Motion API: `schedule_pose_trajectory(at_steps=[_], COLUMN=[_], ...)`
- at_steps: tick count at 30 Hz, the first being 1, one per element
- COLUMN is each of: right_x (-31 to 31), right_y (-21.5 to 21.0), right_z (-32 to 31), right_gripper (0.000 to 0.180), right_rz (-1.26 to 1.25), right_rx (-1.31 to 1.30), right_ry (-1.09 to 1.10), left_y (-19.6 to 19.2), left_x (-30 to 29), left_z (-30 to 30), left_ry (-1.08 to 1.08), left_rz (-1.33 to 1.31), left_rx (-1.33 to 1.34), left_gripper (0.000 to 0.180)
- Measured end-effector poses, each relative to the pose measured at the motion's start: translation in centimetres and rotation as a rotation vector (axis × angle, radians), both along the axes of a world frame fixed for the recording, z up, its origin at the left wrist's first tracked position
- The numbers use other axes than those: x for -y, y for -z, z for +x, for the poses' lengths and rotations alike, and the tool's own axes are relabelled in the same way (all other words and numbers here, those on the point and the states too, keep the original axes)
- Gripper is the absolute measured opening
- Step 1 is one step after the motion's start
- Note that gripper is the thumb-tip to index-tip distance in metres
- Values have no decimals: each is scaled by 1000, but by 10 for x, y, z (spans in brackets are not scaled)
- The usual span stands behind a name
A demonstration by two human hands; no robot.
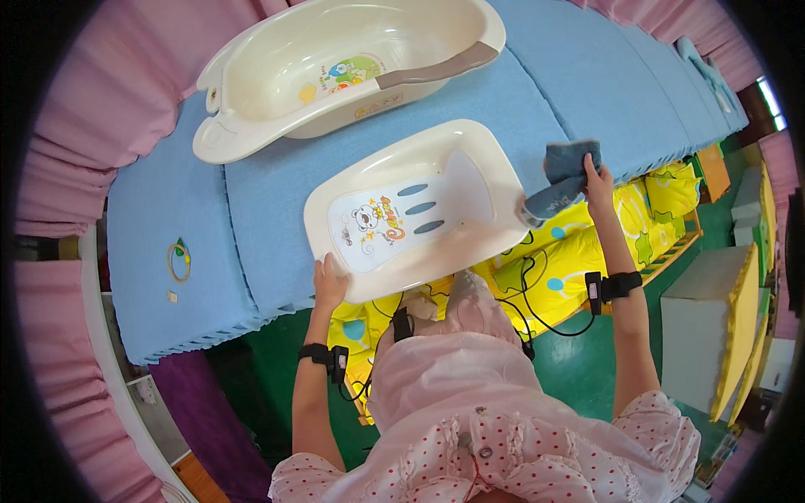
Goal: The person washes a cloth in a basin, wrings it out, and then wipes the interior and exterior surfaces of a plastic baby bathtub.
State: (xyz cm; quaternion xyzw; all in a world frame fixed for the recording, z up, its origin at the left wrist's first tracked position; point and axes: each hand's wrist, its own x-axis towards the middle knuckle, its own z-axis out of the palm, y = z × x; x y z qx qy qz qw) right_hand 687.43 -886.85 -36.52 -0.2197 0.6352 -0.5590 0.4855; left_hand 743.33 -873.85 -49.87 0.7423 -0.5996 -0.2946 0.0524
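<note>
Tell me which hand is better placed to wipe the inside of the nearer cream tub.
Probably the right hand: it already grips the grey cloth just off the nearer tub's right rim. The left hand holds no cloth and grips the tub's near edge, steadying it.

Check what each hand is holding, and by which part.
Left hand grips the near rim of the cream plastic baby bath seat. Right hand holds the bunched grey-blue cloth by its upper edge, the rest hanging.
</note>
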Motion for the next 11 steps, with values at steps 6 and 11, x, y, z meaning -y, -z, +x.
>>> schedule_pose_trajectory(at_steps=[6, 11], right_x=[0, 9], right_y=[-23, -4], right_z=[39, 14], right_gripper=[23, 32], right_rz=[-30, -150], right_rx=[380, 50], right_ry=[-15, -171], left_y=[-4, -10], left_x=[0, 0], left_z=[-10, -6], left_ry=[49, 29], left_rz=[137, 182], left_rx=[117, 82], left_gripper=[83, 87])
